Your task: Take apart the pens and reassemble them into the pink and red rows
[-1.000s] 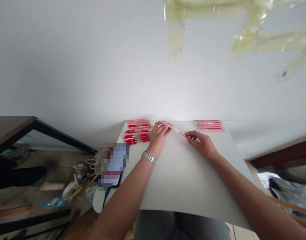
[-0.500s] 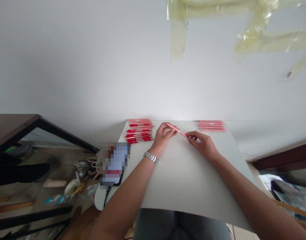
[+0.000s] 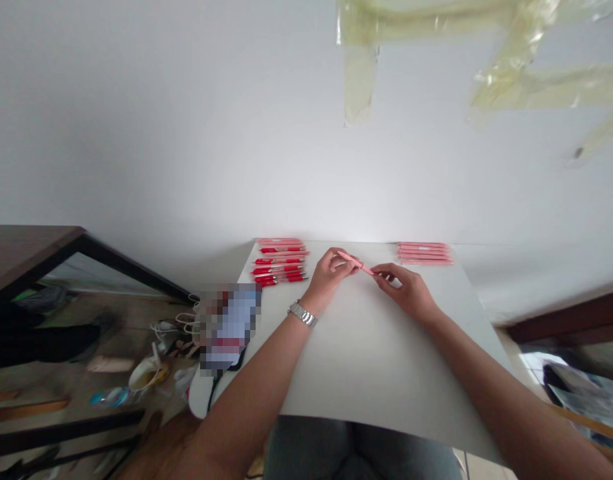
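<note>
A pink pen spans the gap between my two hands over the white table, slanting down to the right. My left hand, with a metal watch on its wrist, pinches the pen's upper left part. At the lower right end, the fingertips of my right hand are closed on it. To the left of my hands lies a row of red and pink pens. Several pink pens lie side by side at the back right, beyond my right hand.
A blurred-out phone-like device with a cable rests on the table's left edge. The white table stands against a wall bearing yellowed tape. A dark-framed desk is on the left, with a white cup on the floor.
The pen's two parts have come together: the pale and bluish section visible between my hands before is now covered. My hands have barely moved.
</note>
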Tool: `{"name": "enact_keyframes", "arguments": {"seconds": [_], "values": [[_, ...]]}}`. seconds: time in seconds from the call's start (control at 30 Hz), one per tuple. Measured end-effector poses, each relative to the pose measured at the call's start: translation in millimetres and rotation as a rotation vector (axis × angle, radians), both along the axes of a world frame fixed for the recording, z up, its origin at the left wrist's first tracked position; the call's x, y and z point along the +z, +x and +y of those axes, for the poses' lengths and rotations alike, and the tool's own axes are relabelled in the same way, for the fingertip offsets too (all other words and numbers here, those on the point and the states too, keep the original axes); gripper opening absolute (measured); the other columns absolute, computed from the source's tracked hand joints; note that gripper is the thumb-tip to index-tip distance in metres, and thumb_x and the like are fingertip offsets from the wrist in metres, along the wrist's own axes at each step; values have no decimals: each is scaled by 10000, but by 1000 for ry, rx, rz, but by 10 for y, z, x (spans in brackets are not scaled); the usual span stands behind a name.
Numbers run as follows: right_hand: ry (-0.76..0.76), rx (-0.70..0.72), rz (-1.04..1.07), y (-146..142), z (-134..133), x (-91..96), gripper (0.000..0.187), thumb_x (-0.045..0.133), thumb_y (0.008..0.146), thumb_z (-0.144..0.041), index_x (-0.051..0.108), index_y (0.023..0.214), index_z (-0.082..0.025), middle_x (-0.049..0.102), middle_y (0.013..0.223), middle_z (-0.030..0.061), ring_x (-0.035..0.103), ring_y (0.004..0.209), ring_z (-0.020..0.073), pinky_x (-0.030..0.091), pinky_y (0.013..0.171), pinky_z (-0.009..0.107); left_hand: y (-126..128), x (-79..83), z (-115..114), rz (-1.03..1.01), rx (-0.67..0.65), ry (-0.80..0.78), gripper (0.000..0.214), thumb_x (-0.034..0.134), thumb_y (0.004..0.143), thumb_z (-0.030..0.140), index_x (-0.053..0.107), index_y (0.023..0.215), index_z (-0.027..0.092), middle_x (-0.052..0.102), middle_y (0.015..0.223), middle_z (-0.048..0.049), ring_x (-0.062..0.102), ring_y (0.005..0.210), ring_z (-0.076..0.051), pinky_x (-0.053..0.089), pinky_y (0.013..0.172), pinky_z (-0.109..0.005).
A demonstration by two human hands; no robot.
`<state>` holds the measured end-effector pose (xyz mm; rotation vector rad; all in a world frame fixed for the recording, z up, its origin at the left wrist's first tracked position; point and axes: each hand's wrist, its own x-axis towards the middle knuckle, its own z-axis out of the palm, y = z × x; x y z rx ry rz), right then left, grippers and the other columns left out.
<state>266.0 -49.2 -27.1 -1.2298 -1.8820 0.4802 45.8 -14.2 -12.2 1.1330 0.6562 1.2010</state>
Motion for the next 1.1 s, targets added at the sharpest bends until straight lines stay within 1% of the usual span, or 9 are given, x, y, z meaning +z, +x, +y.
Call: {"name": "enact_keyframes", "arguments": {"seconds": [0.2, 0.5, 0.73, 0.9, 1.0, 1.1], "values": [[0, -1, -5, 3, -4, 11, 191, 608, 977, -342, 729, 1091, -248, 755, 894, 20, 704, 776, 176, 560, 690, 280, -3, -52, 21, 1, -6, -17, 368, 828, 837, 407, 573, 993, 193, 734, 1075, -82, 706, 1109, -236, 570, 1003, -454], [-7, -13, 4, -9, -26, 37, 176, 622, 972, -324, 730, 1089, -248, 749, 885, 13, 696, 767, 173, 554, 696, 282, -4, -63, 26, 36, -10, 10, 339, 815, 852, 384, 587, 1005, 185, 739, 1070, -95, 711, 1067, -230, 573, 972, -433], [8, -11, -10, 3, 3, -15, 183, 619, 970, -340, 732, 1082, -249, 757, 900, 22, 698, 764, 180, 551, 691, 297, -10, -22, 11, 33, -29, 2, 308, 807, 861, 388, 618, 984, 177, 740, 1074, -98, 701, 1084, -228, 568, 994, -433], [-4, -31, -8, -6, -6, 14, 189, 614, 978, -341, 727, 1090, -239, 743, 880, 25, 673, 741, 175, 541, 697, 303, -10, 8, -5, 32, -36, 3, 270, 738, 920, 423, 665, 968, 167, 726, 1077, -91, 693, 1094, -221, 558, 1027, -425], [-14, -38, 4, -6, -12, 28, 197, 601, 989, -345, 720, 1103, -238, 741, 878, 23, 658, 725, 171, 529, 689, 302, -16, 0, -2, 29, -44, -7, 274, 752, 909, 421, 699, 1003, 170, 724, 1106, -91, 690, 1096, -223, 560, 1026, -421], [-17, -35, 18, 1, -3, 9, 201, 577, 1003, -346, 713, 1110, -243, 759, 933, 26, 652, 726, 170, 519, 686, 305, -23, -8, 4, 17, -55, -26, 296, 776, 889, 424, 720, 1036, 173, 733, 1099, -92, 694, 1084, -223, 554, 1036, -427]]}}
